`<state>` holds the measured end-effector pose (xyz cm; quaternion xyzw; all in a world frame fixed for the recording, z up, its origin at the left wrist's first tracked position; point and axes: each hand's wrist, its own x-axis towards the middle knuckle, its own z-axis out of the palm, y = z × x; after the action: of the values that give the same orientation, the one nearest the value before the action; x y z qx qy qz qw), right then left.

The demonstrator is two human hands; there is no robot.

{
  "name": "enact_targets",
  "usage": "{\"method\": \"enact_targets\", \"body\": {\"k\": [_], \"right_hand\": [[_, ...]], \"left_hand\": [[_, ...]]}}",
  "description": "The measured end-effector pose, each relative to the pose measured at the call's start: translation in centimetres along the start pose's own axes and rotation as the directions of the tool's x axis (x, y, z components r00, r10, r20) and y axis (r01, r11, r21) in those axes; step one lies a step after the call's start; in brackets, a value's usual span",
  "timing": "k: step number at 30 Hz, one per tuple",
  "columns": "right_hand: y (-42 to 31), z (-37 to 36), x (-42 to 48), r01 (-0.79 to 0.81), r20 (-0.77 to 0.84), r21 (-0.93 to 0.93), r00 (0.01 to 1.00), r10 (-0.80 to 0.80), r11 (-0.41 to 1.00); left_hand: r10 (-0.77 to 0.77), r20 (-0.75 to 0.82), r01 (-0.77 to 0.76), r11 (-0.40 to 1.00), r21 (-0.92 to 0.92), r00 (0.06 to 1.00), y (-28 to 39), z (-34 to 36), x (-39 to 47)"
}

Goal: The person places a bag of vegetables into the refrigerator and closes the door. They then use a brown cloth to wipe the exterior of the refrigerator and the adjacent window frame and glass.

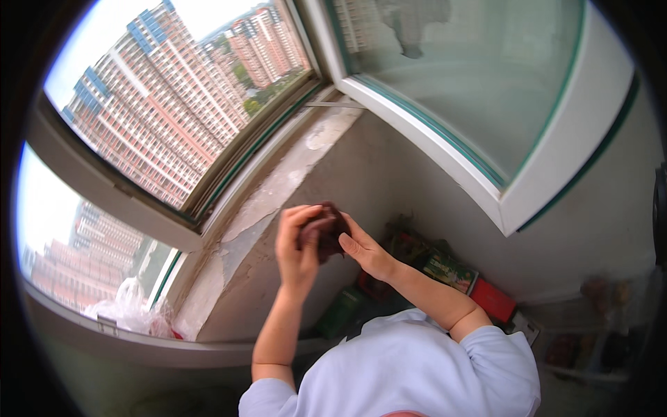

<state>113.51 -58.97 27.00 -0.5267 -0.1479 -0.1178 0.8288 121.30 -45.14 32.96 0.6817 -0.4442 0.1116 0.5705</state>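
Note:
A dark maroon cloth (328, 229), bunched up, is held between both hands in front of my chest. My left hand (297, 240) has its fingers curled around the cloth's left side. On the other side, my right hand (365, 250) grips it with the thumb towards me. Behind the cloth runs a window sill (271, 193) with peeling, stained paint. An inward-swung window sash (422, 133) with a white frame stands to the upper right, its glass marked by a grey smear or reflection.
Crumpled clear plastic bags (130, 307) lie at the sill's near left end. Below the sill, to the right, are a printed carton (451, 271), a red box (492, 299) and other blurred items. A window frame (109, 193) borders the opening; tall buildings stand outside.

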Motion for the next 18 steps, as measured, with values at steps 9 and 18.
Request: {"method": "enact_targets", "body": {"k": [9,18], "right_hand": [[-3.9,-3.8,-12.1,0.107,-0.484,-0.042,0.867,-0.114,0.993],[-12.7,-3.3,-16.7,-0.296,-0.064,-0.94,0.638,-0.768,-0.167]], "left_hand": [[0.081,0.294,0.0,0.964,-0.266,0.952,1.2,14.7,-5.6],[0.476,-0.218,-0.523,0.801,-0.291,0.852,5.2,21.4,3.4]]}}
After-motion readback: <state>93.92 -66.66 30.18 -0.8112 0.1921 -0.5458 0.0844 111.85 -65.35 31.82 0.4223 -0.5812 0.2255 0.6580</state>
